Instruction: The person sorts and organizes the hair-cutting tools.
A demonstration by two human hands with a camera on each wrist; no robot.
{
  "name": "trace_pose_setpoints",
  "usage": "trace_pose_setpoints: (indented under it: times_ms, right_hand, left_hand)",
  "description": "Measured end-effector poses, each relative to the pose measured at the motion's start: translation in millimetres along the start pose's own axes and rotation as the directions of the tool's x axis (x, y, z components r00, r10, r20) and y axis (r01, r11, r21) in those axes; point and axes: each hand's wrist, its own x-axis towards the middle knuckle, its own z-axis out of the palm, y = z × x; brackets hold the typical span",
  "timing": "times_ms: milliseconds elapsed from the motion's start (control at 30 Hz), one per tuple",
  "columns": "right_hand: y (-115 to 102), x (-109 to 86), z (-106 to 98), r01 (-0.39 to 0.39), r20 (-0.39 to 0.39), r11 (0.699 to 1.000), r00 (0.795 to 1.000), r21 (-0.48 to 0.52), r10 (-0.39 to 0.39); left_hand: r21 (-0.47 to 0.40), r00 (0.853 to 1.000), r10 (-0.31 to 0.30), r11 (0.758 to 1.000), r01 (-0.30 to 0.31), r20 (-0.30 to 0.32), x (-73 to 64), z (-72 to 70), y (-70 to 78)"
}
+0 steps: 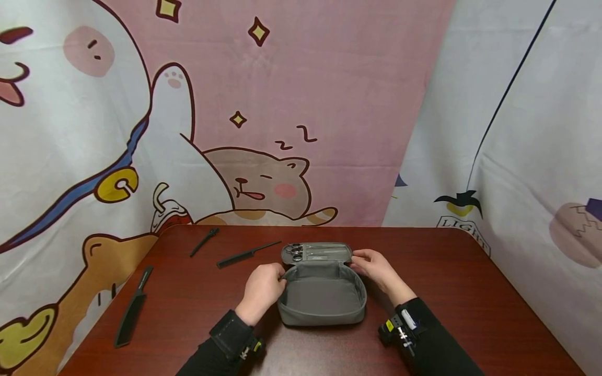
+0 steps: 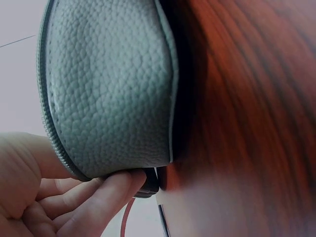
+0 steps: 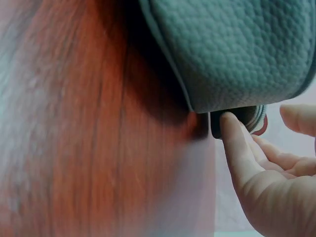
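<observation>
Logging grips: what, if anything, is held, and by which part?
The left hand pinches the grey case by its rear-left rim; the right hand just touches the lid.

"LIGHT" in capitals, on a printed banner [image 1: 463,228], white cloth [image 1: 531,136] at right. Two z-like marks [image 1: 307,134] (squiggly) above the cartoon animal [image 1: 273,183], pink cloth [image 1: 338,104].

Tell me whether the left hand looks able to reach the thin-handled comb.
Probably yes: nothing stands between the left hand and the comb, though that hand grips the grey case and may need freeing.
</observation>
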Motion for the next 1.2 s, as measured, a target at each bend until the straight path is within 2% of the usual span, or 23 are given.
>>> trace_pose_setpoints:
  times_ms: [200, 300, 367, 500, 567, 700, 833, 933, 1200]
  right_hand:
    - [-3.4, -11.4, -2.1, 0.043, 0.026, 0.991, 0.999, -0.130, -0.040]
    - [-3.2, -16.9, -3.4, 0.067, 0.026, 0.968, 0.998, -0.242, -0.063]
    - [-2.8, -20.1, -4.3, 0.091, 0.025, 0.935, 0.996, -0.342, -0.088]
    - [-2.2, -23.8, -4.9, 0.167, 0.047, 0.844, 0.985, -0.510, -0.166]
    - [-3.3, -25.4, -4.4, 0.211, 0.066, 0.803, 0.975, -0.557, -0.211]
    - [-7.5, -29.1, -1.5, 0.263, 0.085, 0.744, 0.959, -0.614, -0.269]
    - [-10.5, -31.8, 2.5, 0.246, 0.063, 0.730, 0.961, -0.638, -0.269]
    - [-9.9, -32.9, 3.8, 0.225, 0.034, 0.732, 0.963, -0.643, -0.266]
    - [-4.4, -32.2, 7.2, 0.241, -0.007, 0.721, 0.946, -0.650, -0.323]
  left_hand:
    - [-0.017, 1.000, 0.013, 1.000, -0.013, -0.014, -1.7, 0.3, 0.1]
    - [-0.019, 1.000, 0.020, 1.000, -0.020, -0.016, -1.9, 0.7, -0.2]
    - [-0.018, 1.000, 0.020, 1.000, -0.020, -0.019, -1.8, 1.1, -0.6]
    - [-0.017, 0.999, 0.016, 1.000, -0.016, -0.031, -0.7, 1.6, -1.3]
    - [-0.020, 0.999, 0.011, 1.000, -0.011, -0.036, 0.0, 2.0, -1.5]
    - [-0.023, 0.999, 0.005, 1.000, -0.006, -0.046, 0.4, 3.3, -2.1]
    - [-0.016, 0.997, 0.018, 1.000, -0.019, -0.077, -0.4, 5.6, -3.9]
    - [-0.010, 0.994, 0.027, 1.000, -0.028, -0.104, -0.2, 7.7, -5.7]
    - [0.007, 0.988, 0.051, 0.999, -0.051, -0.145, 0.0, 10.5, -9.3]
